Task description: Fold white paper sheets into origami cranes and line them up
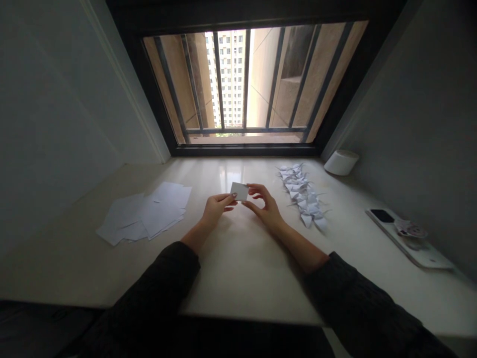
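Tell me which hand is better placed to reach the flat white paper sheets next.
Probably the left hand: the flat white paper sheets lie on that side, closer to it. The right hand is farther away, beyond the small white paper square.

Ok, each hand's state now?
Left hand: holding a small white paper square.
Right hand: curled at the paper square's right edge; grip cannot be told.
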The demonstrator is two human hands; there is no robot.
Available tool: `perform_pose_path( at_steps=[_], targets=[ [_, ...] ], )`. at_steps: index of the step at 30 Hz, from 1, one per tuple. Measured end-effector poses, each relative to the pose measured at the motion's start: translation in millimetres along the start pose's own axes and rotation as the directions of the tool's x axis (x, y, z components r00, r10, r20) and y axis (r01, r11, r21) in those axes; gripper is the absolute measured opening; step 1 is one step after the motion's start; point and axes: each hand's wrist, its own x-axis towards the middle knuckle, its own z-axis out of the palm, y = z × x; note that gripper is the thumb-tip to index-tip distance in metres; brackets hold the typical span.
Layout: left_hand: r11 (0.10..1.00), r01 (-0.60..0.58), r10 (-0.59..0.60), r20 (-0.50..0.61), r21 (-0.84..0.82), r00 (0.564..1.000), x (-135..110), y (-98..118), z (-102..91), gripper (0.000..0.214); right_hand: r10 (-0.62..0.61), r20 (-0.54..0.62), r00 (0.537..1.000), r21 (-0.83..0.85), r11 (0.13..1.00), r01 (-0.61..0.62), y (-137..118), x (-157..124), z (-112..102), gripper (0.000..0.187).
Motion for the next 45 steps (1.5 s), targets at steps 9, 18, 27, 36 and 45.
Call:
perform_pose_path(
  at_steps=[9, 18, 27, 36, 45],
  targets=[
    [1.0, 0.0, 0.0, 0.021, -0.011, 1.0, -1, 0, 0.1, 0.037, 0.0, 0.016, 1.0, -0.061, 0.998, 0.001, 3, 0, -1, 0.032],
    [1.0, 0.0, -0.001, 0.044, 0.022, 0.999, -1, 0, 0.3, 0.036, 0.025, 0.055, 0.998, -0.054, 0.998, -0.022, 1, 0, -1, 0.037],
    [0.992, -0.059, 0.047, 0.114, 0.111, 0.992, -2, -4, 1.7, 0.037, 0.144, 0.028, 0.989, 0.014, 0.989, -0.144, 7, 0, 3, 0.026],
    [0.991, -0.135, 0.133, 0.098, 0.018, 0.986, -3, -5, 13.0, 0.04, 0.359, -0.174, 0.917, 0.139, 0.931, -0.338, 9, 3, 6, 0.028],
    [0.975, -0.189, 0.188, -0.023, -0.12, 0.982, 1, -9, 26.0, 0.05, 0.461, -0.202, 0.864, 0.295, 0.87, -0.395, 1, 3, 11, 0.029]
  ],
)
